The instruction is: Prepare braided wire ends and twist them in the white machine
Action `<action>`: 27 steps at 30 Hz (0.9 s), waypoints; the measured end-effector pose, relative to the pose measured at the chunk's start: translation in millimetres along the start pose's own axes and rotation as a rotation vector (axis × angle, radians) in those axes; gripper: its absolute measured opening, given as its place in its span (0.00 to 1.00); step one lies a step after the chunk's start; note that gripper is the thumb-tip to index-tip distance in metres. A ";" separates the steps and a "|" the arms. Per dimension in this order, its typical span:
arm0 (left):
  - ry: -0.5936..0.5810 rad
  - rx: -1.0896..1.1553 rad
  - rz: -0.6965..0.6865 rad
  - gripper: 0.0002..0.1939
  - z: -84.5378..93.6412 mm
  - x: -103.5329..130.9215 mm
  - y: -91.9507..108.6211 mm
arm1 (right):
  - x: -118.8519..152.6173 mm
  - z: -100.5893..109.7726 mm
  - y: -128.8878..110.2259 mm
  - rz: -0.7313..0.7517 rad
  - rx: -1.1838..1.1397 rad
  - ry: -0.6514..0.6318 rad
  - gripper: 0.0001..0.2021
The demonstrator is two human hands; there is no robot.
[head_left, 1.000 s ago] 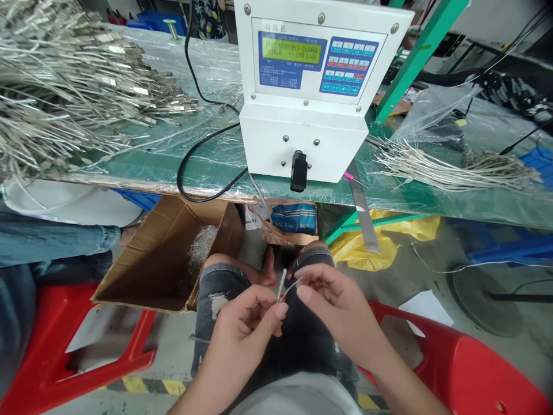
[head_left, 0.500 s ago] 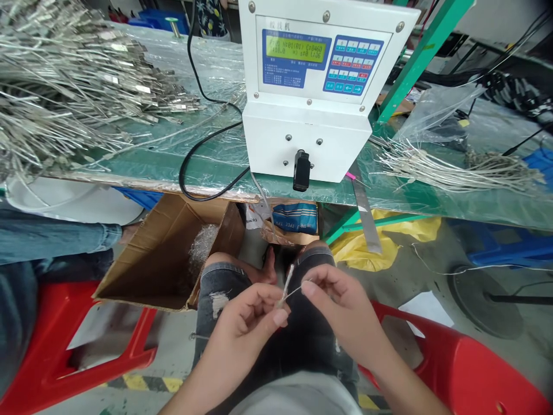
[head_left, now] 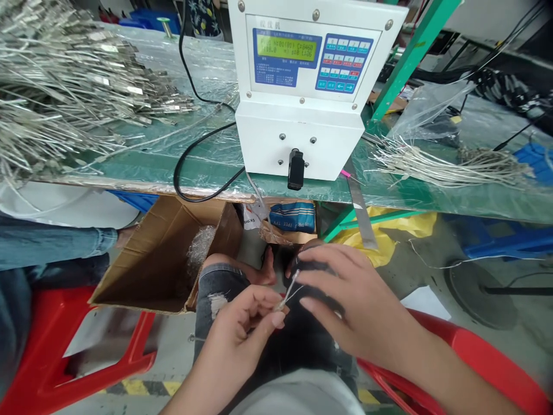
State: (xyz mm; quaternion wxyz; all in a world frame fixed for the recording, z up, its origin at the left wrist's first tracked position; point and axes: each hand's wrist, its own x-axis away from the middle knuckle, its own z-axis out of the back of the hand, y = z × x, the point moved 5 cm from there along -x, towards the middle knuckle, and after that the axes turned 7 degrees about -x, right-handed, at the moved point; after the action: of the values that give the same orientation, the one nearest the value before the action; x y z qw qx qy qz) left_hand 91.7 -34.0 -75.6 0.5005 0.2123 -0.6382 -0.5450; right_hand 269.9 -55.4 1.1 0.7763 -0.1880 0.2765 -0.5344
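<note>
Above my lap, my left hand [head_left: 254,323] pinches a short silvery wire piece [head_left: 290,293] between thumb and fingers. Its split ends point up and to the right; the rest is hidden in my fingers. My right hand [head_left: 345,294] hovers just right of those ends, thumb and fingers apart, with nothing visible in its grasp. Beyond my knees stands a white machine [head_left: 298,138] with a lit display, a keypad and a black clamp-like head [head_left: 296,169] on its front.
A large heap of silvery cables [head_left: 86,86] covers the table's left side; a smaller wire bundle [head_left: 449,164] lies right of the machine. Below are an open cardboard box [head_left: 142,259], a red stool [head_left: 56,346] and a yellow bag [head_left: 389,230]. Another person's leg [head_left: 56,239] is at left.
My right hand has let go of the thin wire end, opened, and lifted slightly up and right. The left hand keeps its pinch. The view has shifted slightly.
</note>
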 end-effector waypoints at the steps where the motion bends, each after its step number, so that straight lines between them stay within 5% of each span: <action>1: -0.006 -0.004 -0.004 0.05 -0.2 0.1 0.0 | -2.1 -1.4 -2.2 0.028 0.000 -0.023 0.07; 18: -0.040 0.146 -0.009 0.06 -2.8 -1.0 -0.1 | -4.1 -13.7 0.1 -0.036 -0.237 -0.047 0.04; 21: 0.004 0.236 -0.018 0.08 -0.4 -2.3 2.2 | 4.8 -16.7 13.2 -0.209 -0.319 0.016 0.16; 24: 0.060 0.423 -0.022 0.13 -2.9 -5.2 15.1 | 19.5 -40.3 21.0 -0.466 -0.555 0.024 0.22; 27: 0.096 0.574 0.009 0.16 -14.3 -11.9 35.1 | 24.7 -72.1 9.1 -0.431 -0.798 -0.018 0.19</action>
State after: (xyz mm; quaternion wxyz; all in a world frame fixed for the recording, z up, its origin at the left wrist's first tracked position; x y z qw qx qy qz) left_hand 118.7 -20.1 -50.0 0.4521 0.3679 -0.7430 -0.3289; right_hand 237.9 -74.9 -65.9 0.5165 -0.5305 0.4086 -0.5338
